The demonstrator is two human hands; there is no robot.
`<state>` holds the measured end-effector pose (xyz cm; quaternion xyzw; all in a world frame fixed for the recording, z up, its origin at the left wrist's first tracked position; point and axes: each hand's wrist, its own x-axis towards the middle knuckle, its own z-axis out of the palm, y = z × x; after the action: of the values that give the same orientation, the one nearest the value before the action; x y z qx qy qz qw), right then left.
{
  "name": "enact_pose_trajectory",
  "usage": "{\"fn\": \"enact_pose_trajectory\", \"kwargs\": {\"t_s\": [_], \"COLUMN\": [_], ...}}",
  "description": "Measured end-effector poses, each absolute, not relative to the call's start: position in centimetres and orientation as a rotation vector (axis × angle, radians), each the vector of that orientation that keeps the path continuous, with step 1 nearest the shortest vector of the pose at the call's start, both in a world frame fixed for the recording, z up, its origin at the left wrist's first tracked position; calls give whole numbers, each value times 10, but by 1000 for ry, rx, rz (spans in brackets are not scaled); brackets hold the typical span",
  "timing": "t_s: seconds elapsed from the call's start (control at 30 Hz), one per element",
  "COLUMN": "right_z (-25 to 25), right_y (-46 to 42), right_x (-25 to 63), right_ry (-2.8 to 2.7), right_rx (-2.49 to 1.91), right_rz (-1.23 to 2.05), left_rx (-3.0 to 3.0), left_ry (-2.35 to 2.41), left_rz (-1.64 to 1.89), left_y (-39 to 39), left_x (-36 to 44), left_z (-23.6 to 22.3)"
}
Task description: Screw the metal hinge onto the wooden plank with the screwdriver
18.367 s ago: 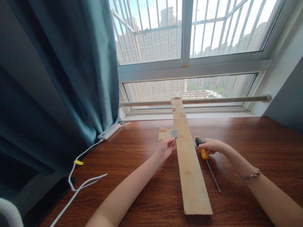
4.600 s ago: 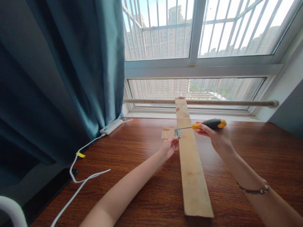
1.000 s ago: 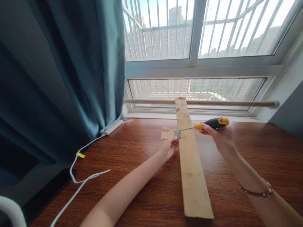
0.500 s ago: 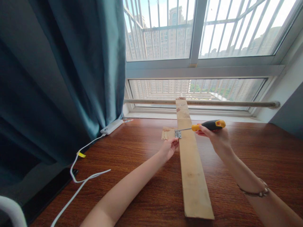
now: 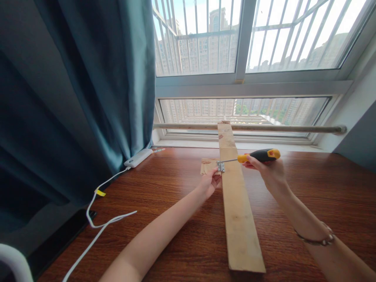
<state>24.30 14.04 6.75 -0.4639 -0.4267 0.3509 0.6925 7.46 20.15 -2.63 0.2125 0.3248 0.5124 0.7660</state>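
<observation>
R hand (image 5: 272, 170) gripped yel/blk screwdriver (image 5: 260, 155), tip at small silver hinge (image 5: 221, 167) spanning long pale bd (image 5: 241, 215) & short, brown-stained bd (image 5: 206, 165) on left. L hand (image 5: 209, 185) touched hinge; couldn't tell its grip.

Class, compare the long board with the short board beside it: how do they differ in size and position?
Size: the long board is a lengthy strip, while the short board is a small, stubby piece.
Position: the long board extends past the far edge of the tabletop in this view; the short board sits within it, at the long board's left side.
Shared: both are pale with brownish marks, and the metal hinge spans both.
</observation>
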Motion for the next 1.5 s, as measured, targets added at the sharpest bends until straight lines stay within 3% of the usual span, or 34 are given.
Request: {"fn": "enact_pose_trajectory", "kwargs": {"t_s": [1.5], "right_z": [66], "right_y": [142], "right_x": [245], "right_ry": [-995], "right_rx": [-1064], "right_rz": [705], "left_rx": [479], "left_ry": [714], "left_rz": [1167], "left_y": [201], "left_x": [76], "left_z": [-25]}}
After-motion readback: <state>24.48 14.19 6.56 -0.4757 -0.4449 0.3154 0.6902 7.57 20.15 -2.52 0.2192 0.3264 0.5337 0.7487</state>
